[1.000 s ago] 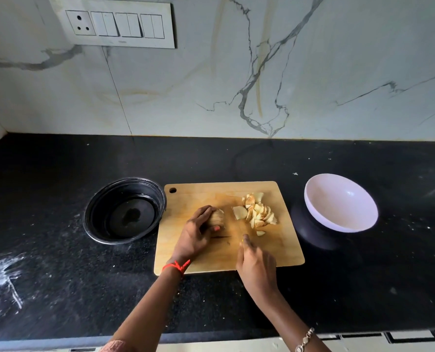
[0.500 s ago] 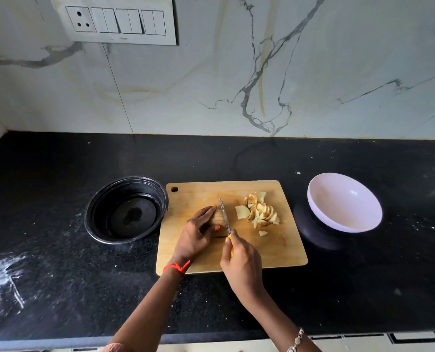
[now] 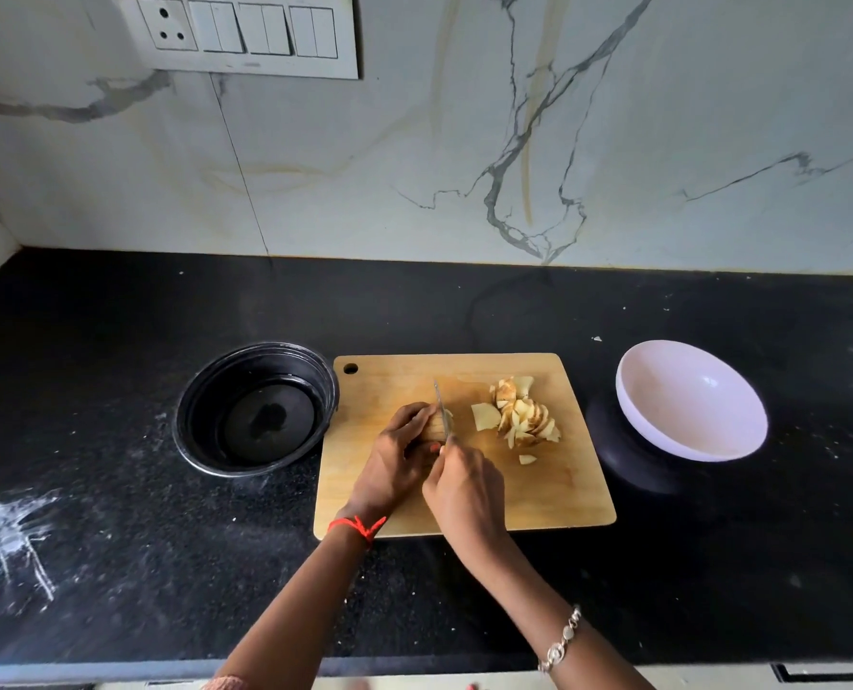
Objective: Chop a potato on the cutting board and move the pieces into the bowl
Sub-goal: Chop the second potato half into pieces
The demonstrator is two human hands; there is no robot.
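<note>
1. On the cutting board (image 3: 554, 495), the left hand (image 3: 394, 465) curls its fingers over the uncut potato end (image 3: 434, 424). The knife (image 3: 443, 408) sits right against those fingertips, so a slip on the shrinking stub would likely nick them.
2. The right hand (image 3: 464, 495) is closed around the knife handle, which it hides completely (only the blade shows).
3. The cut pieces (image 3: 521, 415) are heaped on the board's far right part; a careless sweep could scatter them onto the black counter (image 3: 116, 565) before they reach the white bowl (image 3: 691, 405), which stands off the board's right edge.
4. The black bowl (image 3: 257, 408) touches the board's left edge; whether it holds liquid is unclear.
5. How much potato remains under the left palm cannot be judged.
</note>
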